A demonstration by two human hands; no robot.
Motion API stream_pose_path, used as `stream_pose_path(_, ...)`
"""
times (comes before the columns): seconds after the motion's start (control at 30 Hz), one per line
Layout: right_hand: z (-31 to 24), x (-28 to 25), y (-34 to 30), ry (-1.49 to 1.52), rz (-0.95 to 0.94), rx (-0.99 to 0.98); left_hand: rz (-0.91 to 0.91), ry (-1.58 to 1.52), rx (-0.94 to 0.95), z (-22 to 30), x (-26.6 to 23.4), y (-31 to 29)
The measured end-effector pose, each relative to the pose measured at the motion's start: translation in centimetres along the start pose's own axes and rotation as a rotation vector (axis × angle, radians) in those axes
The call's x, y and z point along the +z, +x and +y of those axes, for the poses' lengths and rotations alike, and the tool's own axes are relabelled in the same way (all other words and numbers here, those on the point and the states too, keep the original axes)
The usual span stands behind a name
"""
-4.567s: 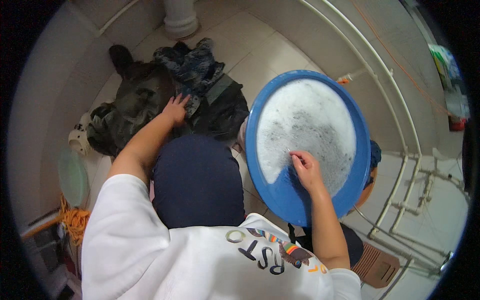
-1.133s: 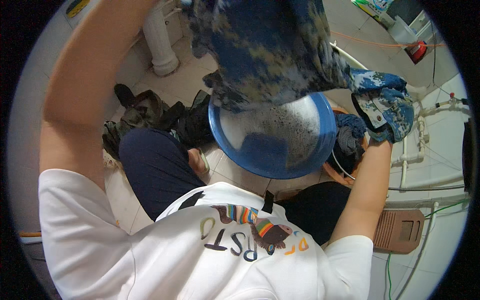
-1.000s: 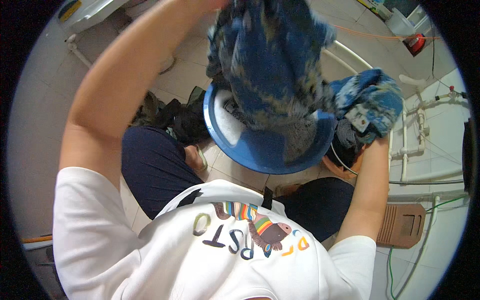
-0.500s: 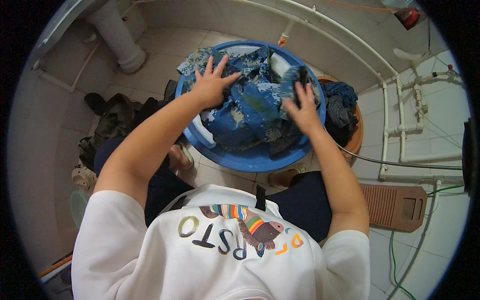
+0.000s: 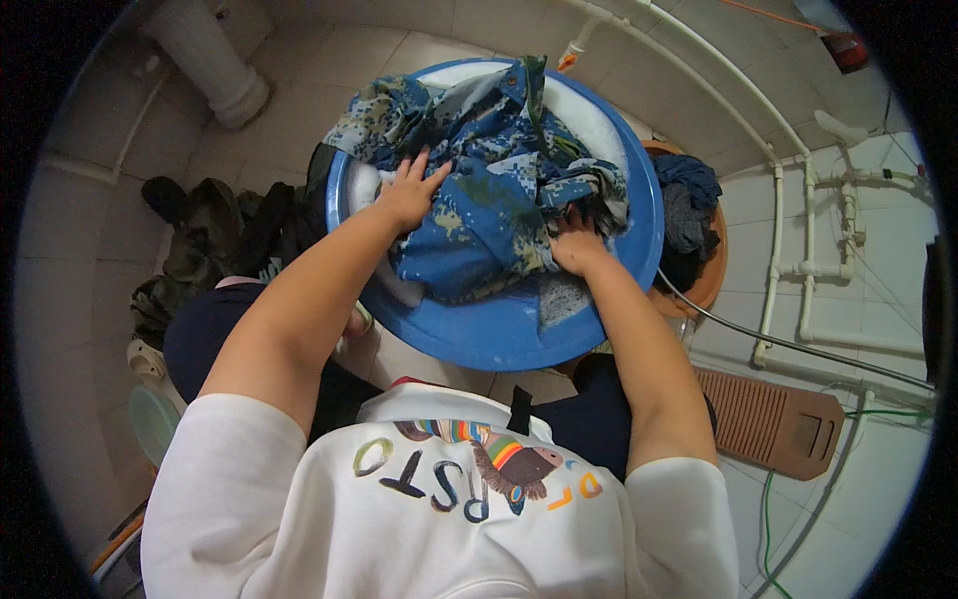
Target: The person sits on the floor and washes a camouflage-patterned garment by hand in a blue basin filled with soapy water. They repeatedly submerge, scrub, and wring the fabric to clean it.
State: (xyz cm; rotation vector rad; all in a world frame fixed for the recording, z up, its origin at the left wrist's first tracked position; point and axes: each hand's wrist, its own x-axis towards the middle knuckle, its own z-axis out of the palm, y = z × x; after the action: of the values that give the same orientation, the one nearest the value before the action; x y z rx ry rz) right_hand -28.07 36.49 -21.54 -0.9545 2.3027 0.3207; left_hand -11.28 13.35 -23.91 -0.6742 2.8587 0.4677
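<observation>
A blue camouflage garment (image 5: 474, 230) lies bunched in a round blue basin (image 5: 469, 344), its far left part draped over the rim. White suds (image 5: 584, 120) show around it. My left hand (image 5: 407, 197) rests on the garment's left side, fingers spread and nothing gripped. Toward the basin's right, my right hand (image 5: 577, 248) presses into the garment's folds. Its fingertips are sunk in the dark cloth, so I cannot see whether they grip it. Some foamy water is visible just below that hand.
Behind the basin to the right stands an orange-brown tub (image 5: 711, 270) of dark clothes (image 5: 687, 215). A brown washboard (image 5: 768, 419) lies at the right near white wall pipes (image 5: 778, 260). Dark green clothing (image 5: 205, 240) is heaped on the floor at left. A grey hose (image 5: 758, 334) crosses on the right.
Both hands have come down onto the garment, and the right one has sunk into its folds. The garment has shifted toward the far left, uncovering foamy water at the near right.
</observation>
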Motion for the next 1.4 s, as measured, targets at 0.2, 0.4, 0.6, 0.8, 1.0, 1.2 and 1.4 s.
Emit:
stream_pose_path(0.2,0.0,-0.8,1.3,0.08,-0.066,-0.03,-0.054,-0.004,0.073,-1.3,1.5,2.1)
stream_pose_path(0.4,0.0,-1.8,2.2,0.333,-0.205,0.051,-0.348,-1.101,-0.049,-3.1,5.0,4.6)
stream_pose_path(0.6,0.9,0.6,4.9,0.368,-0.11,0.104,-0.548,0.012,0.282,-7.1,10.7,8.9)
stream_pose_path(0.8,0.2,-0.9,3.9,0.201,-0.167,-0.018,-0.502,-0.471,-0.02,-5.6,12.2,6.9)
stream_pose_path(1.0,0.8,-0.3,6.2,0.124,-0.22,0.088,-0.574,-0.365,-0.03,-5.7,11.4,5.5)
stream_pose_path(1.2,1.0,0.3,7.1,0.097,-0.187,0.171,-0.345,-0.499,0.022,-3.1,10.2,7.7)
stream_pose_path(1.4,-0.5,0.4,8.1,0.042,0.029,0.128,-0.306,-0.383,-0.004,-1.2,9.3,8.7)
